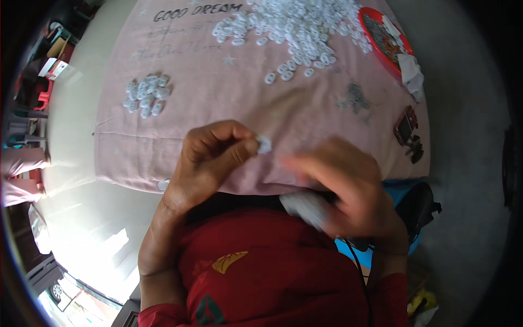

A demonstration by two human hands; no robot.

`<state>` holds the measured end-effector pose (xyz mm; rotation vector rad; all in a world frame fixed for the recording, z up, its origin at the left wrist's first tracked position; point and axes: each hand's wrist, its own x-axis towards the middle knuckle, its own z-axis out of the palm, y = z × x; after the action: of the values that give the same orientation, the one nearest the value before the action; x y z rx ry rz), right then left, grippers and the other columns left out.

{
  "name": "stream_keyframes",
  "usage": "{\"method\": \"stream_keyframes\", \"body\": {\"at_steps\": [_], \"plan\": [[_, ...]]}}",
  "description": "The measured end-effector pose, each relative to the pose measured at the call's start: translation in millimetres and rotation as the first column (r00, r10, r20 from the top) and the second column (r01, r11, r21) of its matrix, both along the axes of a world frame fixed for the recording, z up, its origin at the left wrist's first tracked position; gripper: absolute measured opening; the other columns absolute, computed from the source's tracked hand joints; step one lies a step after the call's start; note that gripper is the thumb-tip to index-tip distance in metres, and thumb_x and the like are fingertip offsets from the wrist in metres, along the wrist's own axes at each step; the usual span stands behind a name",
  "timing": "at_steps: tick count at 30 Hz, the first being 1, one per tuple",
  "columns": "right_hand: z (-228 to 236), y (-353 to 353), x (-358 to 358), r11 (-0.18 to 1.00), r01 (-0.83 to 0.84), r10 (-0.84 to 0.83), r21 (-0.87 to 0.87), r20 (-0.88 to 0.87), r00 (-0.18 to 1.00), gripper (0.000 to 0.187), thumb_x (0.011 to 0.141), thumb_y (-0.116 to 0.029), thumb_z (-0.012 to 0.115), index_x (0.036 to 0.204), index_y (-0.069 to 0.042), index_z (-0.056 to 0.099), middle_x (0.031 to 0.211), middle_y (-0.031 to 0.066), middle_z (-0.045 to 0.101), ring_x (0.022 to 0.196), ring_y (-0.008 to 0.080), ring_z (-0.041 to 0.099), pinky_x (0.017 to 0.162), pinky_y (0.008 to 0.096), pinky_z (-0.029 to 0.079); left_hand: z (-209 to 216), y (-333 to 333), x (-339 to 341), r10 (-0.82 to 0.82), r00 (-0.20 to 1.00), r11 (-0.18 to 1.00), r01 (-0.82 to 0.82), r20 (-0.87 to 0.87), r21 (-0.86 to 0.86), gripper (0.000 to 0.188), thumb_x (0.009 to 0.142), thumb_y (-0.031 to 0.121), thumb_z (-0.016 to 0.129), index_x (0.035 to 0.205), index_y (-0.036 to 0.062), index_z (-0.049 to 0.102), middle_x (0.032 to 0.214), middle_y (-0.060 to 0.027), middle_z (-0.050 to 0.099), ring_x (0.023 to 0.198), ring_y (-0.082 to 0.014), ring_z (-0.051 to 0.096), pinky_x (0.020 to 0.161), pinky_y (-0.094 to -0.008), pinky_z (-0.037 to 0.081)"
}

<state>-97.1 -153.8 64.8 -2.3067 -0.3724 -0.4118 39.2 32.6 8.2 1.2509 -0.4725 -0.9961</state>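
Observation:
Between the thumb and forefinger of my left hand (215,155) is a small white oval plastic piece (263,144), held just above the pink cloth. My right hand (348,185), smeared by motion, is to the right of that piece, its fingers curled. A greyish-white elongated object (305,208) sticks out from under the right palm; blur hides its kind. A large heap of similar white plastic pieces (297,27) lies at the far side of the table. A smaller group of them (146,95) rests at the left.
A pink cloth (207,114) covers the table. Small thin metal bits (357,98) lie at its right. Beyond them stands a red tray (366,24) of small parts, with a white cloth (411,76) over its rim. A dark red-brown device (406,126) sits near the right edge.

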Motion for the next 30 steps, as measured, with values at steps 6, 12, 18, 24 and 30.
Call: {"method": "stream_keyframes", "body": {"at_steps": [6,12,18,24,30], "plan": [[69.8,14.8,-26.1,0.36,-0.302,0.638,0.883,0.003,0.77,0.024,0.094,-0.026,0.066,0.102,-0.005,0.074,0.078,0.0092,0.069,0.054,0.0195,0.058,0.046,0.027,0.043,-27.9,46.5,67.6,0.447,0.62,0.795,-0.606,0.644,0.032,0.015,0.091,0.007,0.069,0.103,-0.0019,0.072,0.089,-0.005,0.073,0.082,-0.0085,0.064,0.076,-0.0232,0.051],[92.4,11.8,2.6,0.076,-0.074,0.873,0.994,-0.031,0.486,0.029,0.094,-0.026,0.067,0.105,0.001,0.071,0.075,0.0106,0.066,0.055,0.0203,0.057,0.048,0.0276,0.044,-28.0,68.5,106.0,0.276,0.302,0.594,-0.8,0.913,0.085,0.027,0.089,0.019,0.069,0.109,0.0013,0.073,0.09,-0.0106,0.074,0.076,-0.0129,0.067,0.072,-0.0278,0.053],[71.6,27.2,-19.2,-0.233,-0.053,0.88,0.971,0.234,0.415,0.038,0.096,-0.033,0.064,0.116,0.0,0.065,0.085,0.0113,0.066,0.062,0.0227,0.059,0.054,0.0287,0.046,-31.8,67.5,105.8,0.338,0.324,0.625,-0.779,0.884,0.047,0.029,0.092,0.015,0.065,0.117,0.0004,0.069,0.089,-0.0082,0.073,0.078,-0.0116,0.066,0.073,-0.0269,0.053],[62.1,27.0,-17.0,-0.335,-0.261,0.891,0.905,0.394,0.226,0.034,0.099,-0.035,0.058,0.116,-0.006,0.065,0.089,0.0109,0.067,0.07,0.0244,0.06,0.065,0.0289,0.047,-16.7,5.9,76.2,0.354,0.517,0.835,-0.55,0.779,-0.015,0.026,0.093,0.012,0.066,0.116,-0.0001,0.069,0.096,-0.0071,0.073,0.079,-0.01,0.063,0.068,-0.0259,0.052],[47.6,2.2,-31.9,-0.249,-0.391,0.809,0.886,0.412,0.418,0.022,0.1,-0.024,0.053,0.1,-0.005,0.066,0.091,0.0112,0.067,0.069,0.0241,0.06,0.062,0.0327,0.047,-23.3,-75.4,70.3,0.043,0.596,0.935,-0.307,0.802,0.179,0.023,0.088,0.014,0.067,0.108,0.002,0.071,0.091,-0.0171,0.071,0.077,-0.0228,0.068,0.071,-0.0329,0.052]]}}
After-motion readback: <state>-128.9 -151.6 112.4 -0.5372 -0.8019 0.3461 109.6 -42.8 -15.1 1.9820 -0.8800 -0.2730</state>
